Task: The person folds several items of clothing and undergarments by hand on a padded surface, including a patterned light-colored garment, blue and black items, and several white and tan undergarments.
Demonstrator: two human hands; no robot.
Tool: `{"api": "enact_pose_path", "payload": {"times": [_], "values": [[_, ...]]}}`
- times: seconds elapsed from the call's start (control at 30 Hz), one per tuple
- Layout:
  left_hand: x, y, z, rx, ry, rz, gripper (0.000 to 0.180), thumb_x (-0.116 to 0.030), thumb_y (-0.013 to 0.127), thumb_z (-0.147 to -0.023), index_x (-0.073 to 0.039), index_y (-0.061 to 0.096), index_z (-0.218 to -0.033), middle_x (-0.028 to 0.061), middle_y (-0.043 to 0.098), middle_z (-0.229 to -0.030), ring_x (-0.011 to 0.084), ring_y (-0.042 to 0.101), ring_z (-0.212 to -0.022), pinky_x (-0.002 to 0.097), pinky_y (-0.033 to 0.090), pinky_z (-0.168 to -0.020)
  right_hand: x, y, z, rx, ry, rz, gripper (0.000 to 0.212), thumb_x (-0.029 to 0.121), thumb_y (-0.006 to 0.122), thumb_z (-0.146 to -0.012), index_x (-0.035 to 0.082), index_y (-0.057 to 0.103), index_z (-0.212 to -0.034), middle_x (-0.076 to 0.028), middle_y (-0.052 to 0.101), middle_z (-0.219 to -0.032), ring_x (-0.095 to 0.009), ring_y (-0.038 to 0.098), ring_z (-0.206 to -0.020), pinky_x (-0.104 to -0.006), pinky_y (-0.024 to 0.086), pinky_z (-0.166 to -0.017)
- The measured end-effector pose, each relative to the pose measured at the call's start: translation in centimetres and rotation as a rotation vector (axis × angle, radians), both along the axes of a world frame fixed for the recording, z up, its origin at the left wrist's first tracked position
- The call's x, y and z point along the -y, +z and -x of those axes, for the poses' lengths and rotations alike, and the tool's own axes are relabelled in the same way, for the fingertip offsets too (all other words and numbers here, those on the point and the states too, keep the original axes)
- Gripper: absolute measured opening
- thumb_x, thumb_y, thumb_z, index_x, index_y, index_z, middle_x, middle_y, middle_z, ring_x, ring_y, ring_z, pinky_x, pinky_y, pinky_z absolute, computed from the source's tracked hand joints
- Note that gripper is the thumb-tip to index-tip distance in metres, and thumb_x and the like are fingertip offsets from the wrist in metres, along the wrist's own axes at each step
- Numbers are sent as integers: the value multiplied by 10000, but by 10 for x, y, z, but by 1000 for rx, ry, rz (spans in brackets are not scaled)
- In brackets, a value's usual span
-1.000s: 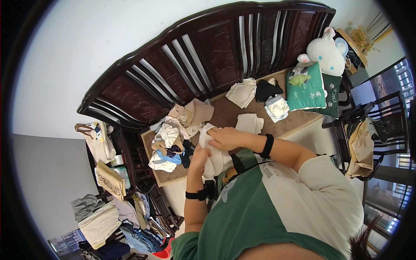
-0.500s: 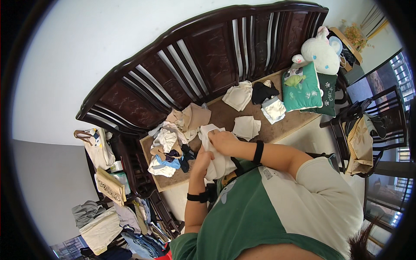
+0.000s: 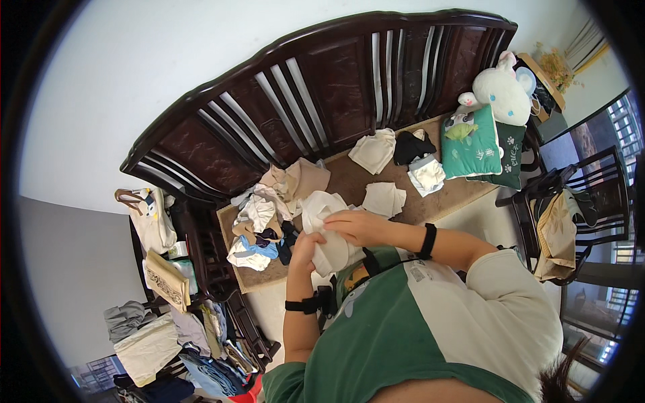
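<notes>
In front of my body I hold a cream-white cloth garment [image 3: 326, 258], partly folded over; its exact kind I cannot make out. My left hand [image 3: 306, 252] grips its left edge, with the thumb on top. My right hand [image 3: 356, 228] lies across the upper side, fingers bent onto the cloth and their tips partly hidden in its folds. Just beyond, a folded cream cloth [image 3: 384, 199] rests on the brown seat mat [image 3: 349, 180]. Left of my hands spreads a loose heap of clothes [image 3: 259, 228] in white, beige, blue and dark colours.
Farther back on the wooden bench lie a cream folded stack [image 3: 373, 151], a black garment [image 3: 412, 146] and a white-grey pile [image 3: 426, 174]. Green cushions [image 3: 470, 142] and a white plush toy [image 3: 500, 94] fill the right end. A chair with clothes [image 3: 201, 363] stands lower left.
The cloth has been folded over more and its top is rounder now. My right hand has moved slightly right and lies flatter; my left hand has shifted a little left.
</notes>
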State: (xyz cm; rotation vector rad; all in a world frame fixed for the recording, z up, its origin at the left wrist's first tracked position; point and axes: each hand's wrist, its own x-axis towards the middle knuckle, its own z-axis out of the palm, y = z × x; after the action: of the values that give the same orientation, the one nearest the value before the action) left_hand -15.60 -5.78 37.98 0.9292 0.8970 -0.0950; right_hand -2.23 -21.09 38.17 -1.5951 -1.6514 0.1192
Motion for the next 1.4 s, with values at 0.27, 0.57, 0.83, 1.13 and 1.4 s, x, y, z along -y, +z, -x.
{"api": "enact_pose_path", "payload": {"times": [0.27, 0.57, 0.83, 1.13, 1.4], "values": [[15, 18, -1, 136, -39, -149, 539, 37, 507, -671, 2, 543, -1208, 69, 615, -1016, 203, 582, -895, 328, 486, -797, 0, 22, -11, -689, -316, 3, 293, 75, 698, -794, 50, 630, -1078, -62, 591, -886, -143, 577, -701, -277, 499, -649], [28, 35, -22, 324, -122, -295, 394, -90, 635, -852, -13, 545, -1227, 40, 624, -1092, 119, 583, -944, 269, 466, -819, -2, 23, -19, -498, -377, 49, 162, 123, 696, -773, 39, 666, -908, -82, 629, -817, -206, 618, -671, -302, 500, -616], [27, 25, -28, 208, -102, -310, 395, -132, 666, -855, 5, 555, -1209, 67, 629, -1113, 146, 596, -987, 291, 471, -839, 19, 34, -14, 25, -167, -184, 121, 103, 694, -756, 58, 658, -862, -69, 644, -848, -249, 619, -765, -350, 506, -670], [32, 21, -38, 243, -151, -223, 378, -74, 644, -814, 11, 570, -1175, 64, 643, -1066, 132, 606, -922, 279, 480, -786, 29, 53, -14, -7, -182, -352, 165, 70, 717, -731, 33, 645, -875, -61, 626, -821, -242, 613, -746, -338, 506, -672], [40, 13, -53, 236, -94, -187, 168, -49, 598, -854, -23, 630, -1017, 39, 663, -931, 89, 612, -804, 237, 496, -717, 38, 57, -9, 198, -26, -356, 152, 80, 642, -729, 50, 636, -878, -49, 581, -828, -219, 588, -850, -367, 491, -785]]}}
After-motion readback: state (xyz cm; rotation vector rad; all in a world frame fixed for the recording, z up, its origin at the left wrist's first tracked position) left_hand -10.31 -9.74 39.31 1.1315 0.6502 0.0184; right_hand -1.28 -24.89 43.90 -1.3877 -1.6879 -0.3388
